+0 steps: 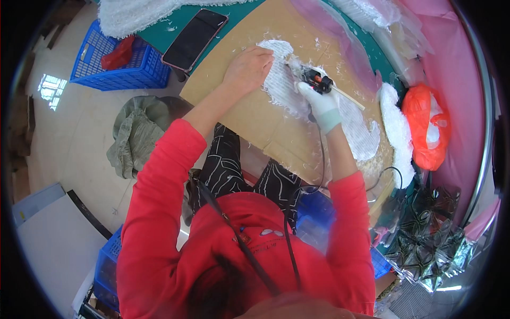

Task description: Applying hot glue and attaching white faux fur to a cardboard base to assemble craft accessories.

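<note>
My bare left hand [247, 70] lies flat with its fingers stretched over the left edge of a white fluffy fabric piece [280, 85], printed side up. In my right hand [322, 105], which wears a white glove, is a small black corded power tool [317, 80] with orange parts. Its front end points up and left over the fabric; the exact kind is unclear. The fabric reaches under my right wrist toward the lower right. Beneath everything is a brown cardboard sheet [249, 119] dotted with white fluff. A thin pale stick [348, 99] shows beside my right hand.
A dark-screened phone [195, 39] rests at the table's far left edge. On the floor beyond stands a blue crate [154, 74] holding a red bag. To the right are a white fluffy strip [396, 133] and an orange-red plastic bag [425, 127]. The tool's black cord [323, 154] runs toward my lap.
</note>
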The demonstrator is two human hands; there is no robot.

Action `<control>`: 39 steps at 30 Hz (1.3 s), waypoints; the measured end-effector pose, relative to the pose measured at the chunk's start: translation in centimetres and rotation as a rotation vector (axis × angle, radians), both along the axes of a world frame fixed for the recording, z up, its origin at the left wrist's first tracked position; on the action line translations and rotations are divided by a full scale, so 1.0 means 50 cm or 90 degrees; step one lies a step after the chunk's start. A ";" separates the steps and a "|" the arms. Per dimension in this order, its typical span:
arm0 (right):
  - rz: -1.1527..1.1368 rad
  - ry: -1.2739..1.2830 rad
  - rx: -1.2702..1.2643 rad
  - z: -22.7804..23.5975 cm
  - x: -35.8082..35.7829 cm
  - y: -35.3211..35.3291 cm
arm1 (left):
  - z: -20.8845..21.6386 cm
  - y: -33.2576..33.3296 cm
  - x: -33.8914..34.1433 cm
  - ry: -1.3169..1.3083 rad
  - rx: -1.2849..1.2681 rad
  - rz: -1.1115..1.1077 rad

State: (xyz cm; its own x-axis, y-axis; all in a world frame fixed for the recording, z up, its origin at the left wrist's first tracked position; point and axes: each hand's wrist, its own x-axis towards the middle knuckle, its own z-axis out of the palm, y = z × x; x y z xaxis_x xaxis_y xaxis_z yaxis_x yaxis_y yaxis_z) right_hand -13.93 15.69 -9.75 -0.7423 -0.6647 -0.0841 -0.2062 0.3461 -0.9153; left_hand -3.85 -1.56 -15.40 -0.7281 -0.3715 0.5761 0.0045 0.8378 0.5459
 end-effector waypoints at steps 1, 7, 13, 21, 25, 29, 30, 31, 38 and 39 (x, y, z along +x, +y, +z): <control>0.000 -0.001 0.000 0.001 0.000 0.002 | -0.001 0.000 0.000 0.001 -0.001 -0.002; -0.053 -0.082 -0.005 0.011 -0.018 0.040 | 0.001 -0.001 0.003 0.002 0.006 0.000; -0.002 -0.159 -0.038 0.039 0.011 0.017 | -0.001 -0.003 0.003 0.001 -0.004 -0.005; -0.024 -0.033 -0.005 -0.004 -0.020 0.030 | -0.002 -0.004 0.001 -0.003 -0.005 -0.005; -0.057 -0.103 0.000 0.016 -0.017 0.042 | 0.000 -0.004 0.002 -0.004 0.000 -0.005; -0.045 -0.061 -0.020 0.013 -0.014 0.033 | 0.000 -0.004 0.003 -0.006 -0.006 -0.003; -0.037 -0.036 -0.002 0.009 -0.012 0.029 | 0.000 -0.003 0.003 -0.006 -0.007 -0.003; -0.028 -0.011 0.016 0.004 -0.014 0.026 | 0.001 -0.002 0.001 -0.006 -0.007 -0.004; -0.065 -0.079 0.028 0.007 -0.032 0.056 | 0.002 -0.003 0.004 -0.002 -0.006 -0.003; -0.066 -0.078 0.028 0.007 -0.035 0.063 | 0.002 -0.003 0.004 -0.002 -0.009 -0.001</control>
